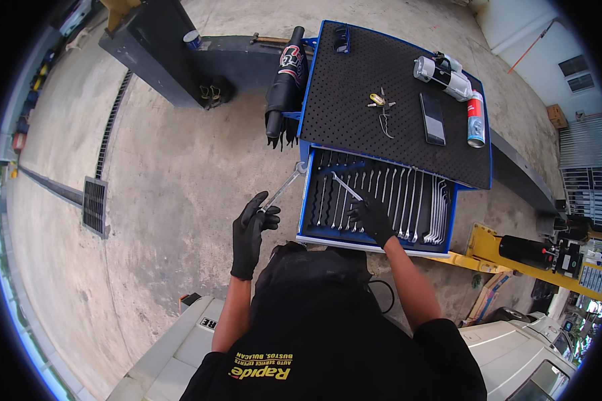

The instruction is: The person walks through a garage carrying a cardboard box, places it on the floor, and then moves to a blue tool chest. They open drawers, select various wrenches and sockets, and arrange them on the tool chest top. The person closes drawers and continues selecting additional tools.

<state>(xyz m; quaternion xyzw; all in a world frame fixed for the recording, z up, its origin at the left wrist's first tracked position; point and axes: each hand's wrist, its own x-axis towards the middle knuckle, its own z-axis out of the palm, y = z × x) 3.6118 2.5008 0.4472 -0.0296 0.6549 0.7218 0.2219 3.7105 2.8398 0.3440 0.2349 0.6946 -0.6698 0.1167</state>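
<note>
My left hand (253,227), in a black glove, is closed round the lower end of a combination wrench (284,186), whose open jaw points up beside the drawer's left edge. Over the open drawer (371,246), my gloved right hand (373,219) grips a second, smaller wrench (346,185), tilted with its head toward the upper left. Below and around it, several wrenches (408,200) lie side by side in a dark slotted tray, graded in size. Thicker offset wrenches (438,210) fill the drawer's right side.
On the blue cabinet's perforated black top (361,87) lie keys (379,101), a phone (432,119), a spray can (475,120), a silver starter motor (445,77) and sunglasses (342,39). A black roll (288,83) hangs at its left. A yellow lift arm (535,257) stands right.
</note>
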